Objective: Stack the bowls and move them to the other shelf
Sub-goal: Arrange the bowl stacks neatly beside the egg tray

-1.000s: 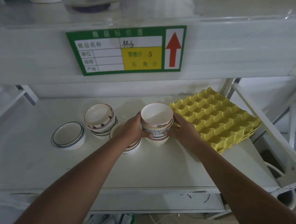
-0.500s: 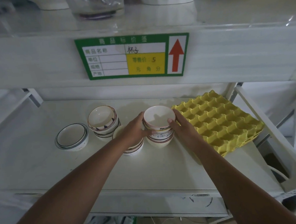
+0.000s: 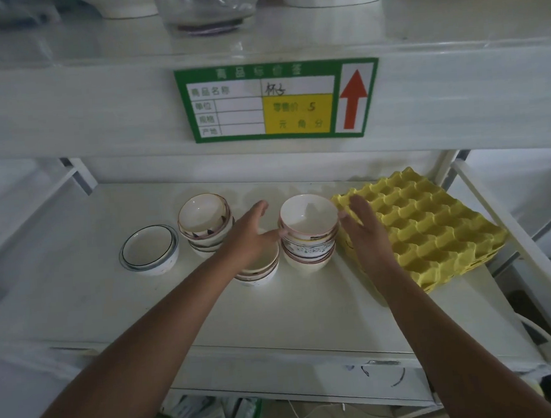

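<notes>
Bowl stack (image 3: 308, 236) between released left hand (image 3: 250, 235), right hand (image 3: 365, 232); thumb contact unclear.

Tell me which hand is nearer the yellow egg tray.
Right. The right hand lies over the egg tray's left edge; the left hand is beyond the bowl stack, well away from it.

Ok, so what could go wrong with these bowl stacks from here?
The tall stack stands unheld between the open left hand and right hand; a careless re-grip could topple it. It sits close to the yellow egg tray and the low stack, so a knock might spread.
</notes>
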Demonstrator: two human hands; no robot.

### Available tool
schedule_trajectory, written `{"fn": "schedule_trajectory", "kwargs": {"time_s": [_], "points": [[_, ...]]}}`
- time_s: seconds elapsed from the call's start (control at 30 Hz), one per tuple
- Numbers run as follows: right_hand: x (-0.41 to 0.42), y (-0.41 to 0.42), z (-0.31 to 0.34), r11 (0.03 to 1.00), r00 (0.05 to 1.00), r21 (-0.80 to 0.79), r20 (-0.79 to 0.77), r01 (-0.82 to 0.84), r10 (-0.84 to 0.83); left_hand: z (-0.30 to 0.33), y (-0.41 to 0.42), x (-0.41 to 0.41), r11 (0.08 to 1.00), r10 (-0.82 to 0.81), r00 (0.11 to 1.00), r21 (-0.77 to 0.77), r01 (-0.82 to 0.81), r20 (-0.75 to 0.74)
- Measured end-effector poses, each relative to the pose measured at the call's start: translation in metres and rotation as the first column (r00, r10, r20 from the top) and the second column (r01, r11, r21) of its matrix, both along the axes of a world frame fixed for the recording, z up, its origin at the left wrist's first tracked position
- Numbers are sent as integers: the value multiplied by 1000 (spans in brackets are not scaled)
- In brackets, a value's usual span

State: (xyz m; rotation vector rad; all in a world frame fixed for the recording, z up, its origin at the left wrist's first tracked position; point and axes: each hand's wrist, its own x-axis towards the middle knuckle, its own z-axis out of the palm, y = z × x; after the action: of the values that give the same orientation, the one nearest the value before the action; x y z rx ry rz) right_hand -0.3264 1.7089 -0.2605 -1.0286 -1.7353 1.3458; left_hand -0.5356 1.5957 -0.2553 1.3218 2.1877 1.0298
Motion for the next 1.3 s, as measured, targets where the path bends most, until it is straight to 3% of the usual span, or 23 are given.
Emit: {"fn": "schedule_trajectory", "kwargs": {"time_s": [0.1,0.17,0.23,0.3,0.33,0.4,0.47,0.83,1.3], "points": [[6,-29,4,970,983,181,-109,165,-147,0,-46,-3,950,195,981,244,-195,24],[2,-57,-4,961,991,242,-50,134,-125,-12,-77,-6,899,364,931,259,-354,10],[-15,-83,-17,998,997,41,61,-55,52,-37,-96,-15,883,458,885,72,-464,81],[-38,-96,-37,954,972,-245,112,-175,207,-57,-102,-21,882,468,823,-116,-457,321],[-49,-96,-47,918,961,-351,133,-185,244,-64,-101,-22,884,455,756,-135,-448,470],[-68,-95,-55,889,949,-429,180,-161,259,-67,-94,-21,889,418,623,-155,-432,661],[-82,-96,-54,872,943,-460,185,-165,276,-65,-87,-21,905,387,590,-171,-389,709],[-102,-100,-52,971,893,-209,408,-112,191,-57,-74,-17,958,265,753,-80,-274,603],[-98,-97,-50,984,843,-107,508,-144,178,-54,-76,-19,960,281,767,-151,-237,577]]}}
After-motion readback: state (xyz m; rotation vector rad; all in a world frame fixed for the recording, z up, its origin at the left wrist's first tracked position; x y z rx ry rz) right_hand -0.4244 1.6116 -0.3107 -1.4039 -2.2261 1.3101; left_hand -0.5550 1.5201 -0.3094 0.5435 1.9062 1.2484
